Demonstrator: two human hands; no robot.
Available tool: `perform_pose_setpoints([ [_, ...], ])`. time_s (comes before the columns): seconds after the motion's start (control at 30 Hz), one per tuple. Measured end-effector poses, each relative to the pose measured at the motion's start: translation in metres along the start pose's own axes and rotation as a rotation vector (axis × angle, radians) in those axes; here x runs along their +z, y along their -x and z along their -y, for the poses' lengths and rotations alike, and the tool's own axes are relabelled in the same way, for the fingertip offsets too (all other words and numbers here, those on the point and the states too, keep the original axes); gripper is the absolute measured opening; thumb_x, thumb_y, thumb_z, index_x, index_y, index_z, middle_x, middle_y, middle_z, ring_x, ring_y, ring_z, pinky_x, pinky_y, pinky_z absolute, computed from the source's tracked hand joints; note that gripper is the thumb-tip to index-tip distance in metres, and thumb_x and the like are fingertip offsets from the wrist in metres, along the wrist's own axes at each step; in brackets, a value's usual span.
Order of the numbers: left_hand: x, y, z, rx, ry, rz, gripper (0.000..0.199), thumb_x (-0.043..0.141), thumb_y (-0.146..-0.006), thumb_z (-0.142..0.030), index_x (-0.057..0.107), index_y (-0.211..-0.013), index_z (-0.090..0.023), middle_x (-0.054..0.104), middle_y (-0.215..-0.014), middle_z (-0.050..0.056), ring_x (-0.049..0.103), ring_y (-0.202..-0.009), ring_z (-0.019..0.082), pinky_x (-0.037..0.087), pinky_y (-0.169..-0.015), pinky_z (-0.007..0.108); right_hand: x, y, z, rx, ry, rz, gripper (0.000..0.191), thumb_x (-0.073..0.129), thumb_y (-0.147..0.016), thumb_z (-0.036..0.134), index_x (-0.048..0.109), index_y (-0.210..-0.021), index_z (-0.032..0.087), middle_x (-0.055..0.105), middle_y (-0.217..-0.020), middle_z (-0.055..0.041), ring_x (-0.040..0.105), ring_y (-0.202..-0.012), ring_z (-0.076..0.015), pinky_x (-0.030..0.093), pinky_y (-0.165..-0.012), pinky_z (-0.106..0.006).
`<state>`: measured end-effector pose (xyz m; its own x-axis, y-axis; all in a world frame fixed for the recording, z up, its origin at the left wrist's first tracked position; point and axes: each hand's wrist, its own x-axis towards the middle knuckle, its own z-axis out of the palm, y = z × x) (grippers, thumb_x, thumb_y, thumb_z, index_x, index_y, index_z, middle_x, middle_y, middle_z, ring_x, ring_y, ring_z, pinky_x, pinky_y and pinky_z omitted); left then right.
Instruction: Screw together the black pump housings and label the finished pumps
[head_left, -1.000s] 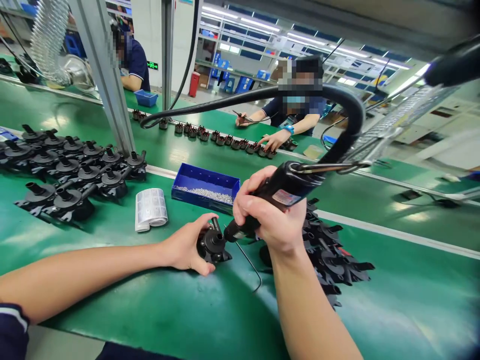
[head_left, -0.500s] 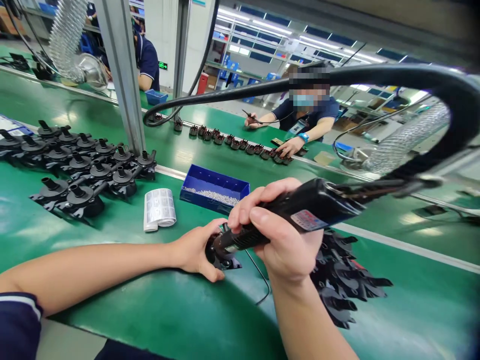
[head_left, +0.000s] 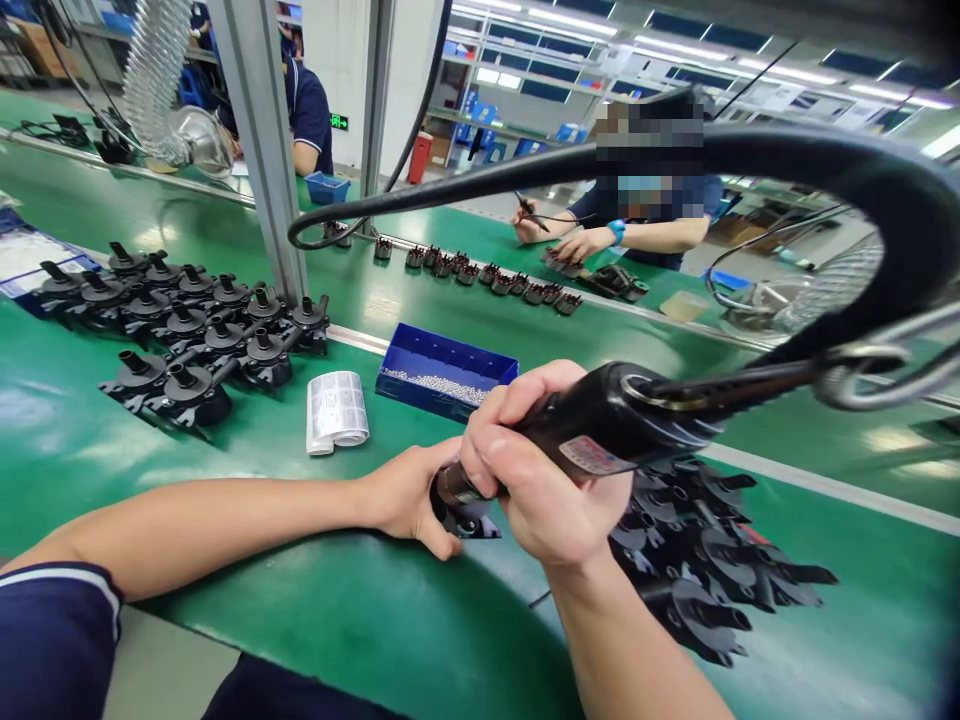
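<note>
My right hand [head_left: 551,465] is wrapped round a black electric screwdriver [head_left: 592,430] with a red-and-white label. The tool slants down to the left, its nose over a small black plastic part [head_left: 476,522] on the green bench. Around the left side of that part curves my left hand [head_left: 416,500], thumb on the near side, holding it against the bench. Most of the part and the tool's tip are hidden by my hands. Just behind stands a blue bin [head_left: 450,365] of small silvery pieces, likely screws.
Black assemblies with upright stubs [head_left: 187,320] stand in rows at left; more black parts [head_left: 705,560] are piled at right. A label roll [head_left: 337,412] sits near the bin. A thick cable [head_left: 480,180] loops overhead. Across the bench, a co-worker [head_left: 637,220] handles small parts.
The view has shifted, so bench things sit slightly further right. My right hand's tool stays at the part, its rear end swung a little. The co-worker's hand has pulled back toward the body.
</note>
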<state>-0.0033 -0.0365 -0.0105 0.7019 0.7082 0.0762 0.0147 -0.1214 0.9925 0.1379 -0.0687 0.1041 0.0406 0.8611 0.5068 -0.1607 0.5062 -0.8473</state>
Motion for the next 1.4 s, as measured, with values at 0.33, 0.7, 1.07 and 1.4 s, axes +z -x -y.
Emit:
perform_pose_setpoints([
  [0.33,-0.004,0.007,0.004,-0.025,-0.139,0.03,0.079,0.093,-0.058,-0.021,0.063,-0.13,-0.018,0.07,-0.097,0.0,0.067,-0.086,0.026,0.055,-0.07,0.033,0.006,-0.008,-0.002,0.047,-0.123,0.015,0.012,0.075,-0.09,0.02,0.064,-0.09,0.023,0.062,-0.066,0.0065,0.055,-0.045,-0.0106,0.044,-0.045,-0.026],
  [0.7,-0.018,0.0,0.011,-0.086,-0.215,-0.085,0.125,0.097,-0.056,-0.029,0.032,-0.163,-0.03,0.076,-0.118,0.002,0.074,-0.107,0.033,0.058,-0.104,0.046,-0.043,-0.02,0.028,0.047,-0.279,0.115,0.02,0.086,-0.085,0.021,0.067,-0.091,0.024,0.072,-0.069,0.0026,0.063,-0.046,-0.0138,0.046,-0.043,-0.023],
  [1.07,-0.018,-0.001,0.005,-0.049,-0.254,-0.077,0.12,0.098,-0.056,-0.031,0.04,-0.161,-0.029,0.076,-0.111,0.0,0.075,-0.1,0.033,0.061,-0.094,0.043,-0.031,-0.014,0.013,0.119,-0.216,0.169,0.019,0.083,-0.092,0.02,0.065,-0.096,0.025,0.071,-0.07,0.0043,0.065,-0.05,-0.0142,0.053,-0.051,-0.027],
  [1.4,-0.015,-0.001,-0.001,-0.091,-0.161,-0.081,0.116,0.096,-0.054,-0.025,0.042,-0.157,-0.025,0.075,-0.109,0.0,0.074,-0.102,0.033,0.059,-0.097,0.044,-0.018,-0.008,0.015,0.16,-0.194,-0.021,0.021,0.075,-0.068,0.009,0.066,-0.079,0.024,0.062,-0.063,0.0067,0.05,-0.04,-0.0099,0.036,-0.038,-0.023],
])
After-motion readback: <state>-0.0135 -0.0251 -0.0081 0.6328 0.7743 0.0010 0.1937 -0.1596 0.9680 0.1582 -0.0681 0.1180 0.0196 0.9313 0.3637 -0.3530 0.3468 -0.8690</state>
